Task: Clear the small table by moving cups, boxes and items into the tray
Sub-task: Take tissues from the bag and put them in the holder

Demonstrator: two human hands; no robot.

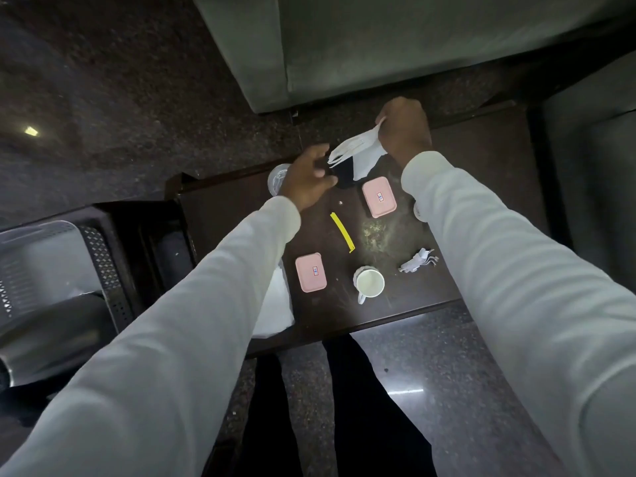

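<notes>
On the dark small table [481,160], my right hand [404,127] at the far side is shut on a bunch of white plastic forks [354,144]. My left hand [309,179] grips a small black container [344,175] just under the fork tips. Two pink lidded boxes lie on the table, one far [378,201] and one near [310,272]. A white mug [369,283] stands near the front edge. A yellow strip [342,231] lies in the middle, and a crumpled white wrapper [418,260] lies at the right. A clear glass [277,179] is partly hidden behind my left hand.
A grey perforated tray [41,256] sits on a stand to the left of the table. A white cloth or bag [275,308] lies under my left sleeve. A grey sofa [378,39] stands beyond the table and a dark seat [595,166] to the right.
</notes>
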